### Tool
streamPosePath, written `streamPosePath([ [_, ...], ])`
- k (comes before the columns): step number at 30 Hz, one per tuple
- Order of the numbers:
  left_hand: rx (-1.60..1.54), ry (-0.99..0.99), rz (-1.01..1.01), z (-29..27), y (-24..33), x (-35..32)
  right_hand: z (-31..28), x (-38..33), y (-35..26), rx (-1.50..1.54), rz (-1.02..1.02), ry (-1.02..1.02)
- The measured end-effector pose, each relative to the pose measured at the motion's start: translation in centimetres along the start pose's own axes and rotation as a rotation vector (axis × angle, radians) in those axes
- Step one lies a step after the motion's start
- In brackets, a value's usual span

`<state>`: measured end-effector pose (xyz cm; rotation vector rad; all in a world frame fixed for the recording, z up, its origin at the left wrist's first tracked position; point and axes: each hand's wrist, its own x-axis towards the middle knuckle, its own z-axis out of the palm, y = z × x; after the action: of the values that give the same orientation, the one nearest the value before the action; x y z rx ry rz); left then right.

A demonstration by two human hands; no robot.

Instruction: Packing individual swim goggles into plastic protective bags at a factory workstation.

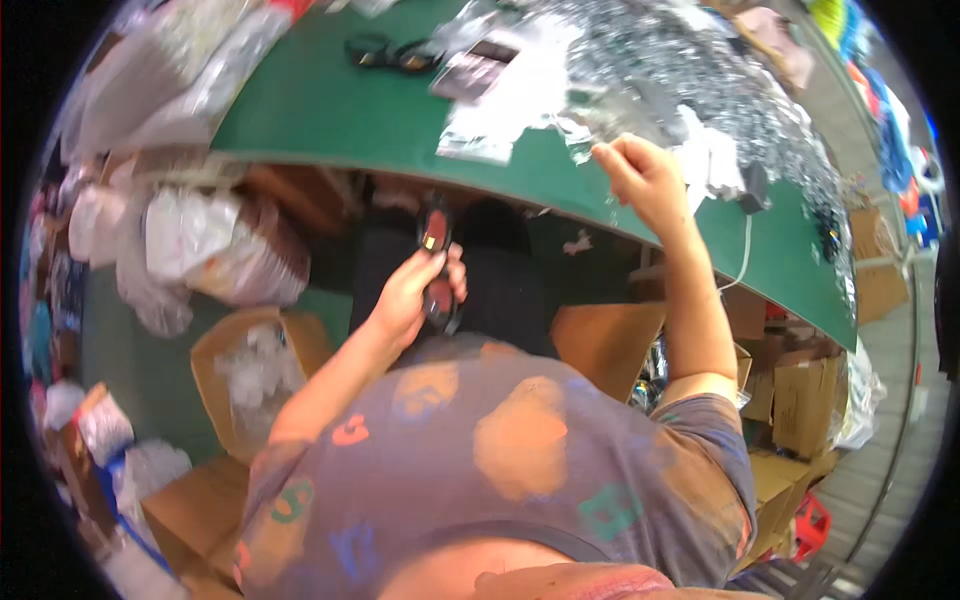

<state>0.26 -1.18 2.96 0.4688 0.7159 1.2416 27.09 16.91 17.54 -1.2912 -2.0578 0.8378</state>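
My left hand [420, 285] is closed around a pair of sunglasses [437, 230] with dark frames and reddish-brown lenses, held upright above my lap. Over the green table's front edge, my right hand [643, 178] is closed in a pinch. A faint clear scrap shows below its fingers, too blurred to name. Beyond that hand lies crumpled clear plastic [625, 110]. Another pair of dark glasses [392, 53] rests on the far left of the tabletop. White sheets [515, 95] and a dark printed card [475, 72] lie to its right.
Shiny silver plastic packets [650, 45] heap along the back and right of the green table [330, 120]. A dark block [755, 187] with a white cord sits at right. An open carton [215, 375] holding clear plastic stands at left; another carton [605, 345] is by my right side.
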Motion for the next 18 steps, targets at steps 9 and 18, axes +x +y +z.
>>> streamPosePath([
  [9,-0.049,0.128,0.045,1.6,0.3,1.4,16.5,-7.0,-0.9,-0.070,-0.245,-0.022],
  [18,0.194,0.008,0.103,0.1,0.0,1.0,15.3,-7.0,-0.5,0.584,0.029,-0.294],
])
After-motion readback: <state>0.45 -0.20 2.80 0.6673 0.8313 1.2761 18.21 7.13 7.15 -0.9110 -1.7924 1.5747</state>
